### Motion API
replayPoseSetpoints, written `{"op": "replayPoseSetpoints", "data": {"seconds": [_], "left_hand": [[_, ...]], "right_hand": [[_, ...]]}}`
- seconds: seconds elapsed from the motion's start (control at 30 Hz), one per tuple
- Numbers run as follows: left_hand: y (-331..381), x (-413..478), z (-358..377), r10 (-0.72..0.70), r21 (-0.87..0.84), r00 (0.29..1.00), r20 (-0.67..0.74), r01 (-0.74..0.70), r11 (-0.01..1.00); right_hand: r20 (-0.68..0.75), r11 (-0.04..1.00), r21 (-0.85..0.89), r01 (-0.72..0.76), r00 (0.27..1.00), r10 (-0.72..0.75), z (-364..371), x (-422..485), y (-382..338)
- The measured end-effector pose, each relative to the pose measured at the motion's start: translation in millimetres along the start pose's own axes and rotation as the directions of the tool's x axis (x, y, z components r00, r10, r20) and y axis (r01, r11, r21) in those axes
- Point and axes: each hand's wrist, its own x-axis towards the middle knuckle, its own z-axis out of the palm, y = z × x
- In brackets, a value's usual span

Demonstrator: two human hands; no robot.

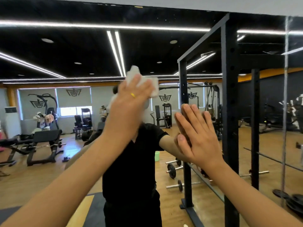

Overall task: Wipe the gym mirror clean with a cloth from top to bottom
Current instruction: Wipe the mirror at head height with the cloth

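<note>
So the left hand [129,104] is pressing a crumpled white cloth [153,86] against the glass gym mirror [65,46] with its grip spread flat, not curled, while the right hand [195,136] rests open-palmed on the glass beside it, holding nothing.

White cloth [142,81]; gold ring [133,95]; black rack [231,102]; green bucket [157,156]; tan wood floor [49,174].

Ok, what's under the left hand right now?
The left hand presses a white cloth to the mirror; its edges show above and right of the fingers. The cloth's middle and the glass beneath are hidden.
</note>
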Motion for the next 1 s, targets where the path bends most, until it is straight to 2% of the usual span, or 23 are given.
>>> {"op": "replayPoseSetpoints", "data": {"seconds": [0.1,0.3,0.6,0.83,1.0], "left_hand": [[13,-6,11,0.136,-0.054,0.989,0.056,-0.133,0.990],[7,-48,-4,0.178,-0.058,0.961,0.213,-0.169,0.984],[2,-79,-10,0.152,-0.097,0.966,0.210,-0.134,0.986],[2,-80,-5,0.177,-0.087,0.969,0.174,-0.164,0.983],[7,-80,-2,0.138,-0.057,0.973,0.187,-0.129,0.990]], "right_hand": [[0.010,1.000,-0.003,-0.018,1.000,0.018,-1,0,-3],[0.031,0.999,-0.030,-0.044,0.999,0.045,-5,0,-6],[0.069,0.998,-0.028,-0.061,0.996,0.063,-6,0,-7],[0.037,0.999,0.014,-0.051,0.998,0.050,-5,1,-6],[0.133,0.999,0.039,0.014,0.991,-0.019,-25,0,6]]}}
